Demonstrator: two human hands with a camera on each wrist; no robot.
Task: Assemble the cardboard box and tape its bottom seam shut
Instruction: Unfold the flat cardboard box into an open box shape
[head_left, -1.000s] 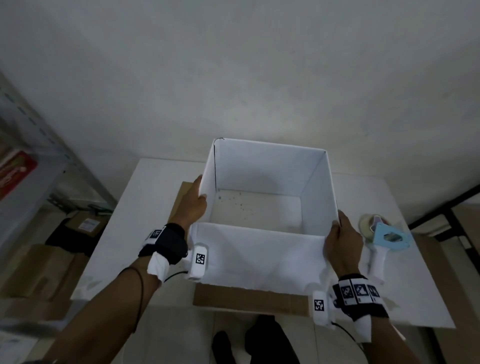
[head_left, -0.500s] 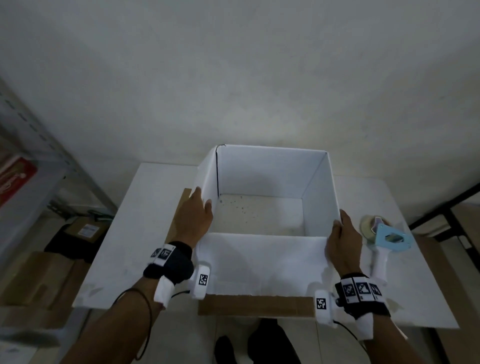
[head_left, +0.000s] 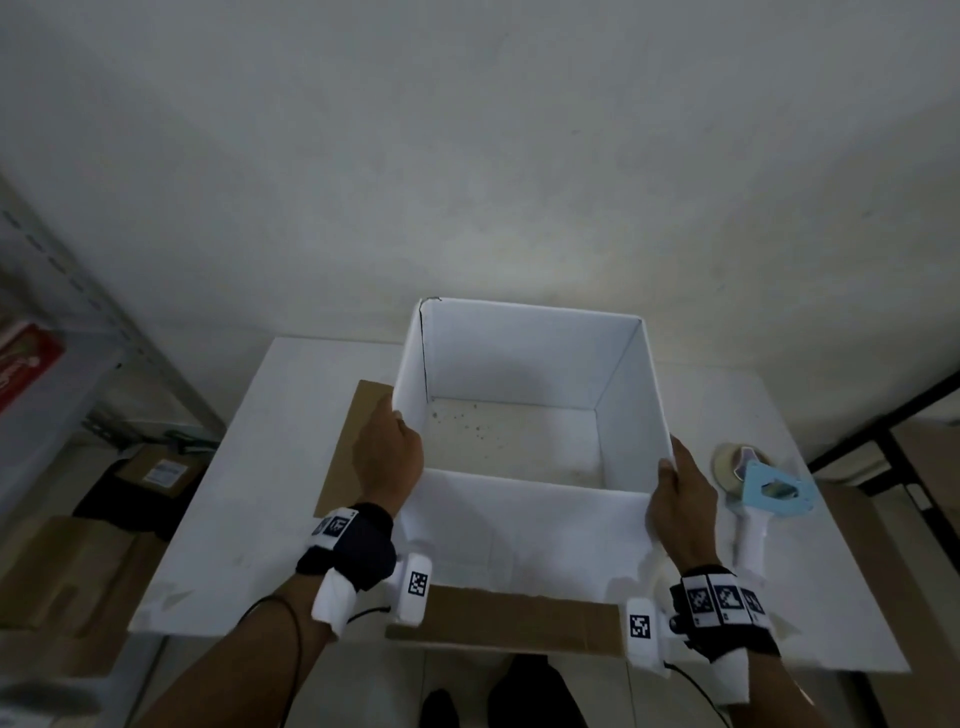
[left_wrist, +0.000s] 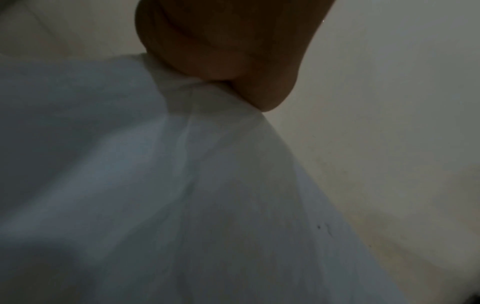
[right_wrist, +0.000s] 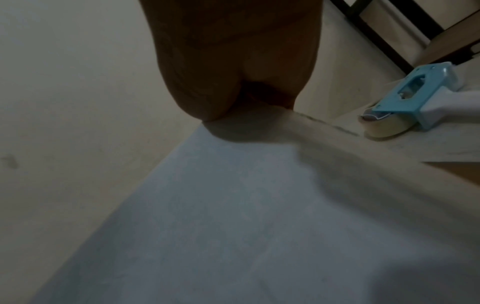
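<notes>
A white cardboard box (head_left: 524, 525) stands upright on the table with its top open; its speckled inner floor shows. My left hand (head_left: 387, 457) grips the rim of the left wall close to the near-left corner. My right hand (head_left: 680, 488) grips the near-right corner, thumb on the rim. In the left wrist view the left hand (left_wrist: 226, 51) presses onto the box's edge (left_wrist: 182, 185). The right wrist view shows the right hand (right_wrist: 233, 61) against the box wall (right_wrist: 233, 216). A blue tape dispenser (head_left: 769, 493) lies right of the box, also visible as the dispenser (right_wrist: 420, 96).
A brown cardboard sheet (head_left: 498, 613) lies under the box on the white table (head_left: 270, 493). A metal shelf (head_left: 78, 332) stands at the left, with brown boxes (head_left: 67, 571) on the floor. A wall rises just behind the table.
My left hand has slid along the left wall toward me, nearer the near-left corner. The right hand has stayed at its corner. The box's left wall stands squarer.
</notes>
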